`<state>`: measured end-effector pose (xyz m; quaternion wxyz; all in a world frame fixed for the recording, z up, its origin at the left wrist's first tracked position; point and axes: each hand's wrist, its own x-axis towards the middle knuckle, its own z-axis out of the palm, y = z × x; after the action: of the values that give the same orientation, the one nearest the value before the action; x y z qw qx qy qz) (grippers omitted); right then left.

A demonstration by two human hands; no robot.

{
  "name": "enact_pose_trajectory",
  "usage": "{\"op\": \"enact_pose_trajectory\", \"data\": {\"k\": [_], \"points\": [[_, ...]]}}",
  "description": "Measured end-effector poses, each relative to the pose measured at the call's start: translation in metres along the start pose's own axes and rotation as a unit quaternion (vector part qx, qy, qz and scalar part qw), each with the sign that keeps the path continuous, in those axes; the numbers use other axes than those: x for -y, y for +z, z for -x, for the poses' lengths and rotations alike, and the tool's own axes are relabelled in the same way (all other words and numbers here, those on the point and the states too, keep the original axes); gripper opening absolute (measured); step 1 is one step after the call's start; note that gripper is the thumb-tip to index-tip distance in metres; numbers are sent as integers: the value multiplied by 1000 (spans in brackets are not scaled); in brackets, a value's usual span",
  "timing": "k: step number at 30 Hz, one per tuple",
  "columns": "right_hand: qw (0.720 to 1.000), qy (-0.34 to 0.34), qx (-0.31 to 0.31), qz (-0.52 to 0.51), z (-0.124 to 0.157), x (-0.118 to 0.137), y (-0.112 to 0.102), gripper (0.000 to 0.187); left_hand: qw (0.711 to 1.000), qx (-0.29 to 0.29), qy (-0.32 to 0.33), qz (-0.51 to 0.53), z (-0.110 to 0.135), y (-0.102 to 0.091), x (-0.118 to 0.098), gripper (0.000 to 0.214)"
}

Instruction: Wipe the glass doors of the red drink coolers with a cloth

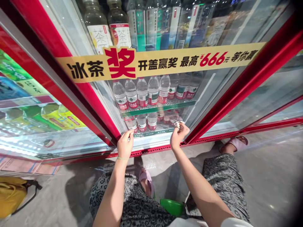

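Observation:
My right hand (178, 136) is closed on a crumpled white cloth or tissue (179, 124), in front of the lower right of a glass fridge door (151, 142). My left hand (125, 144) is at the lower left of the same door, its fingertips pinched together. Whatever may be between them is too small to make out. Behind the glass, water bottles (142, 94) with red and white labels stand on a shelf. More bottles (152, 121) of the same kind are on the level below, close to my hands.
A yellow banner (165, 63) crosses the door between red frames (236, 91). Tea bottles (120, 31) stand on the upper shelf. A green container (172, 207) sits on the floor between my legs. A yellow bag (11, 195) lies at the left, near flat cartons (26, 165).

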<state>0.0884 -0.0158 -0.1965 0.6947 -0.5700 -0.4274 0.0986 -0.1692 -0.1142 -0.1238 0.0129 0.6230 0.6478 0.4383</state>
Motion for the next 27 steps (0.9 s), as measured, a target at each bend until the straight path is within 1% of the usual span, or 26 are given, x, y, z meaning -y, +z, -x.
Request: {"op": "enact_pose_trajectory", "data": {"k": [1,2,3,4,6,8,9,10,11,13,15,18,20,21,23,25,27], "points": [[1000,18,-21,-3,-2,2,2,35,1000,-2,-3,1,0,-2,0,24],[1000,21,-21,-10,1,7,5,36,1000,-5,-5,2,-1,-3,0,24],[1000,13,-7,-16,10,12,11,36,1000,-8,-6,2,-1,-4,0,24],[999,-4,23,-22,23,19,18,36,1000,-12,-7,2,-2,-5,0,24],[990,-58,124,-30,59,34,32,36,1000,-23,-9,1,-2,-9,1,24],[960,-120,250,-43,96,46,43,39,999,-37,-13,-2,0,-15,4,24],[942,-145,299,-51,110,50,46,40,999,-44,-15,-4,1,-18,6,25],[927,-163,334,-60,121,54,47,40,999,-51,-18,-7,2,-22,9,25],[918,-173,351,-66,127,57,48,38,998,-57,-20,-10,4,-25,12,25],[913,-182,357,-74,124,64,49,34,997,-67,-26,-17,9,-33,18,27],[917,-185,344,-76,110,76,53,34,996,-75,-31,-22,13,-38,26,27],[925,-190,321,-77,87,97,67,37,996,-81,-39,-27,17,-43,36,27],[915,-206,339,-74,85,105,78,36,996,-79,-44,-30,19,-45,42,26],[904,-218,360,-73,89,105,82,34,996,-76,-45,-31,20,-45,45,25],[873,-249,413,-71,105,95,84,29,996,-70,-48,-32,21,-46,49,25],[843,-278,455,-72,125,75,79,26,996,-67,-49,-33,23,-48,52,24],[826,-296,474,-72,143,55,71,23,996,-66,-51,-33,26,-51,54,24]]}}
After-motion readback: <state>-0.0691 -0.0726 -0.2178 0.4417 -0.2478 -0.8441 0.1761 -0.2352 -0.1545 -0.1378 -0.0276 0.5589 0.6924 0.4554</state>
